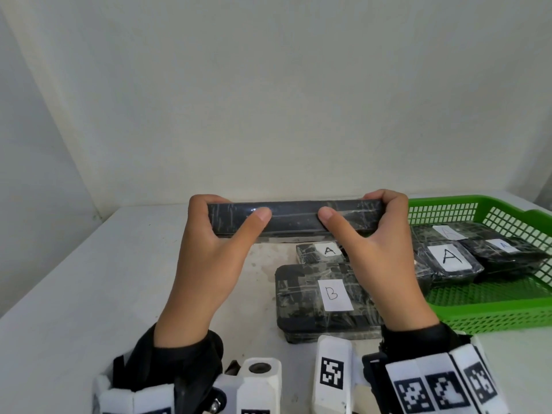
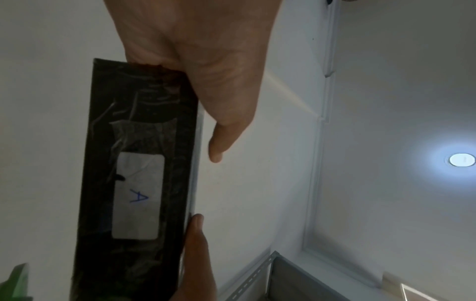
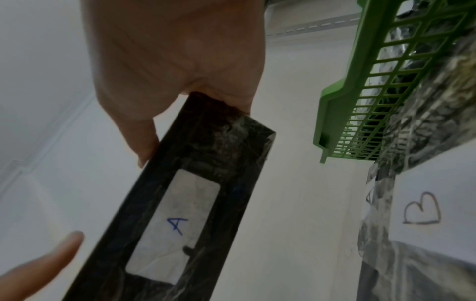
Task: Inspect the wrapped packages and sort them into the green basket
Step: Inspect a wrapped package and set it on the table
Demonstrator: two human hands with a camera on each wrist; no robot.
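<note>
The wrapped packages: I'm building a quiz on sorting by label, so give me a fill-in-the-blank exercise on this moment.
1. The held package is gripped at its ends by ____ hands, the left hand and the right hand.
2. Its white label bears the letter ____.
3. The large package lying on the table is marked ____.
4. The readable labels in the green basket all show ____.

Missing words: both; A; B; A
</note>
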